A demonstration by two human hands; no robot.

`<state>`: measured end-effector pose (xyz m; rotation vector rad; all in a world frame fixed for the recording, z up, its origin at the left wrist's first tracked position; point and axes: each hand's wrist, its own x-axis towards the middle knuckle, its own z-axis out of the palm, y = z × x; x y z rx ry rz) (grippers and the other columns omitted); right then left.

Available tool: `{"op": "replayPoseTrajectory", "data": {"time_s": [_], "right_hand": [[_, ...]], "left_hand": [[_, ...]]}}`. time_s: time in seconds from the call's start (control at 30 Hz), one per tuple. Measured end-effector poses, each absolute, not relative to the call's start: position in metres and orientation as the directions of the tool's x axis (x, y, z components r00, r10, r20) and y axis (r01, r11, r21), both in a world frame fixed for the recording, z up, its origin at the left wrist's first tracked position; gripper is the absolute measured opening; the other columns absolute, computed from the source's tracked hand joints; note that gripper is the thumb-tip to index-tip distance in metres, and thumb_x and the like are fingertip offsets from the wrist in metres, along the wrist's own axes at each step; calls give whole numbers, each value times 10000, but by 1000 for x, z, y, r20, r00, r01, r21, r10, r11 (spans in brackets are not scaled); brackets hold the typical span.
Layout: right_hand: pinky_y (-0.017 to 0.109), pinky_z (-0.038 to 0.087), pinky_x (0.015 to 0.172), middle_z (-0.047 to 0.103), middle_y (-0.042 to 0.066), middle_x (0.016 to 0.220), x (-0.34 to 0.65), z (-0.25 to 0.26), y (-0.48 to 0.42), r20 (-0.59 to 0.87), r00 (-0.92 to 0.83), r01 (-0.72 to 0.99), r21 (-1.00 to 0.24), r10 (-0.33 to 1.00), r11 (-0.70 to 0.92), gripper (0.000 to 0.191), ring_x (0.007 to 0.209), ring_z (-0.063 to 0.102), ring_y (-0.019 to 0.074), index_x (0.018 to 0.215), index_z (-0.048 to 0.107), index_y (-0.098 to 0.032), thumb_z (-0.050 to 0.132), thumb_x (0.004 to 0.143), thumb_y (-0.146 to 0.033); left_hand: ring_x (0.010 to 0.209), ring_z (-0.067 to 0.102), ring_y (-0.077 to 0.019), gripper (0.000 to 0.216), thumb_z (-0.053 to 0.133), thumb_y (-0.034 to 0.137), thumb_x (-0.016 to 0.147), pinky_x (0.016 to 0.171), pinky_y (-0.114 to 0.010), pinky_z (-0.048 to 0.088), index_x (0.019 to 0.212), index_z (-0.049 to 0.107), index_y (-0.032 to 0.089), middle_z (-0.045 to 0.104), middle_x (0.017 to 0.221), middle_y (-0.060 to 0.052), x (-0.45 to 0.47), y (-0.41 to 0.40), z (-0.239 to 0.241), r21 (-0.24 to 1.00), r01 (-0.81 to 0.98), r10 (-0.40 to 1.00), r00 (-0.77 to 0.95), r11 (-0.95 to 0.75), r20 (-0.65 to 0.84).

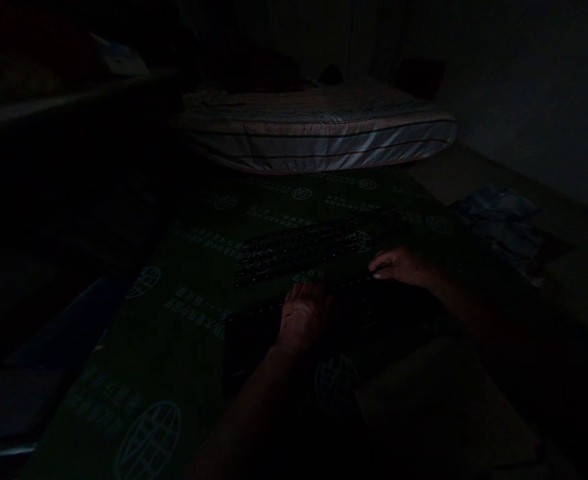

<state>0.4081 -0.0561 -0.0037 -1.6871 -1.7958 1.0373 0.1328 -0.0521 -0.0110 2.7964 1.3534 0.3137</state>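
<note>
The picture is very dark. A black flat panel (254, 333) lies on a green printed sheet (194, 267). My left hand (304, 312) rests on the panel near its far edge, fingers stretched forward and palm down. Farther right, my right hand (399, 265) has its thumb and fingers pinched together at that far edge. What is between them is too dark to make out; it may be the panel's edge or a thin dark strip. Just beyond the panel, several long black strips (294, 250) with small light spots lie side by side.
A mattress with a striped cover (324, 137) lies beyond the sheet. Crumpled pale cloth or plastic (499, 210) is on the floor at right, near a wall (534, 100). On the left stands a dark shelf (69, 100), with a blue flat object (69, 327) lower down.
</note>
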Motion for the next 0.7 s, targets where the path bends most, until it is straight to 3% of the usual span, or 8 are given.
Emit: {"op": "replayPoseTrajectory", "data": {"time_s": [0.7], "right_hand": [[368,466,883,681,28,961,408,-22,-63,7,-116,607,-791,993,77,87,918,629,192,765,699,-217,690,682,-241]], "left_hand": [[948,578,-272,251,477,320,899,831,-388,462,1035,615,160,655,1012,-89,132,-52,-9,139,777,788,595,-614,155]]}}
